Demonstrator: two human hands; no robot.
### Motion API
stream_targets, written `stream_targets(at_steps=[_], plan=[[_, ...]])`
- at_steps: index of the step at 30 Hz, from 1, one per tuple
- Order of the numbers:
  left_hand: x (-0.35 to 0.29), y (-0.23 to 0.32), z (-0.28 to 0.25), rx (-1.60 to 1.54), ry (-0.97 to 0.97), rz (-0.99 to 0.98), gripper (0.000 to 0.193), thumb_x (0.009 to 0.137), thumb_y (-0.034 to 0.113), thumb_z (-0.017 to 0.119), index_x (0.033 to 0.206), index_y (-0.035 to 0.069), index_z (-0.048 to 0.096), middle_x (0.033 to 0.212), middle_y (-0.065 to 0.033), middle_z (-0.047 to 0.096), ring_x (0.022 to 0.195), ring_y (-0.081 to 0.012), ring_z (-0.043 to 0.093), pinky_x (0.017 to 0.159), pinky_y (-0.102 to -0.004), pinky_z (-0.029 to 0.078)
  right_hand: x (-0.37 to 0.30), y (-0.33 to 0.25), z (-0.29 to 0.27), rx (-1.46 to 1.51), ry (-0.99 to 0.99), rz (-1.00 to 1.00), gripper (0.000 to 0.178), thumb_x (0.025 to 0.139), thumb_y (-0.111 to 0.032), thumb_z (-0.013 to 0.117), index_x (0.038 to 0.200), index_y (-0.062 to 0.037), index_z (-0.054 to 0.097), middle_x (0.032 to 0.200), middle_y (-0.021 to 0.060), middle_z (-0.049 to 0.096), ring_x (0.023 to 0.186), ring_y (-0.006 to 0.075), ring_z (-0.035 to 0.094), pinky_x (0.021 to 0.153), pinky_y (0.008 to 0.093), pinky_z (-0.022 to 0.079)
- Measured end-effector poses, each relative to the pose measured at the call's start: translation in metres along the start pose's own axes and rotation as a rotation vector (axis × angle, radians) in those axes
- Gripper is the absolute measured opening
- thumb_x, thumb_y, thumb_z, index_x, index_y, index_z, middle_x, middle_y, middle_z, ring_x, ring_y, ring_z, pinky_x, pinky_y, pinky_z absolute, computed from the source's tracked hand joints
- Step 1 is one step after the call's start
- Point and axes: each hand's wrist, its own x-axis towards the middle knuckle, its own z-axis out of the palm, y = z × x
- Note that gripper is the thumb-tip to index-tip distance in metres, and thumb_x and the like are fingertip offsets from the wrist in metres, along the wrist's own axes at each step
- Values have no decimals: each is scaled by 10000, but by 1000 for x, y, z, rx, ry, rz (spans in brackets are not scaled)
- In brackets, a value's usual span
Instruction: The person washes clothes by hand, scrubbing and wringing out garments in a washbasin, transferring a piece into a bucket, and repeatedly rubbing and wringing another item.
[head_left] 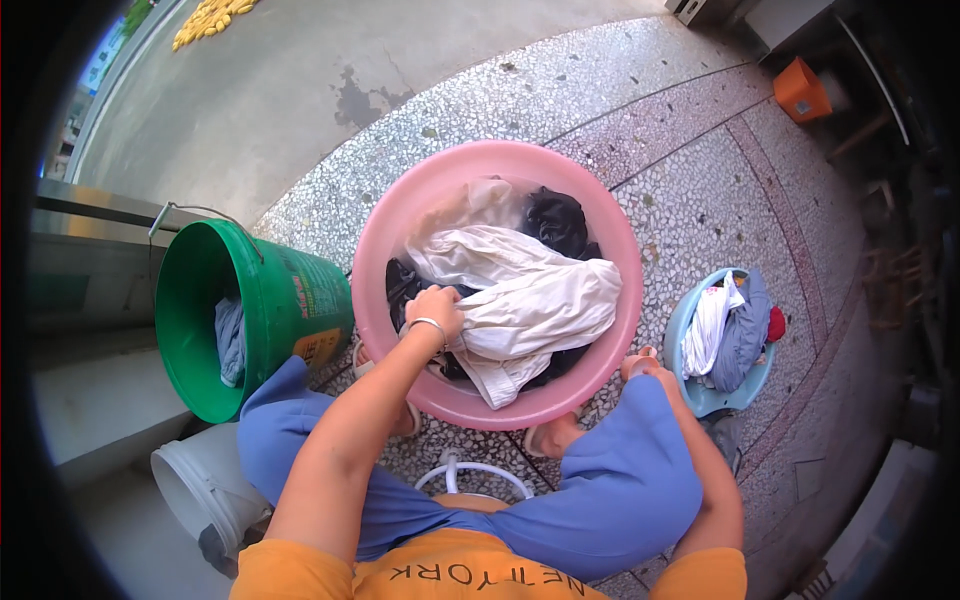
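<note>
A large pink basin (622, 330) stands on the ground in front of me, full of wet laundry. My left hand (437, 314), with a bracelet at the wrist, is closed on a white garment (545, 300) spread over the top of the pile. Dark clothes (557, 222) show behind and beneath it, and a pale cloth (480, 203) lies at the far side in the water. The right arm runs down past my right knee, and my right hand (660, 376) is beside the knee, near the basin's right rim. Its fingers are mostly hidden.
To the left, a green bucket (180, 345) with a wire handle leans on its side with a grey-blue cloth (230, 340) inside. Behind it is a white bucket (185, 480). A light-blue basin (683, 330) of clothes stands at right; an orange container (801, 90) is farther off.
</note>
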Motion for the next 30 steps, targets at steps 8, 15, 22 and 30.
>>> stream_targets(at_steps=[8, 15, 22, 30], plan=[[29, -9, 40, -690, -172, 79, 227, 809, 267, 555, 796, 51, 627, 633, -31, 566, 622, -169, 554, 579, -280, 427, 37, -20, 59, 567, 375, 566, 502, 790, -491, 526, 1136, -128, 523, 1179, 136, 503, 1040, 318, 502, 909, 401, 367], [-2, -32, 22, -1219, -143, 69, 205, 862, 197, 549, 789, 16, 608, 668, 38, 530, 580, -46, 450, 515, -186, 349, 12, -109, -2, 1002, 317, 1245, 822, 608, -707, 551, 1123, -73, 468, 1136, 144, 452, 1021, 279, 464, 896, 376, 341], [-13, -21, 29, -988, -452, 13, 329, 668, 246, 757, 867, 24, 617, 777, -31, 613, 669, -86, 558, 610, -225, 454, 69, -20, 63, 967, 565, 1150, 441, 755, -512, 557, 952, -119, 527, 859, 98, 545, 818, 253, 521, 775, 398, 389], [-39, -40, 10, -1196, -215, 51, 228, 614, -33, 543, 825, 51, 527, 767, 3, 544, 671, -95, 538, 617, -219, 460, -15, -72, 6, -49, 310, 287, 284, 844, -313, 451, 962, -87, 575, 909, 113, 633, 869, 245, 585, 829, 423, 391]])
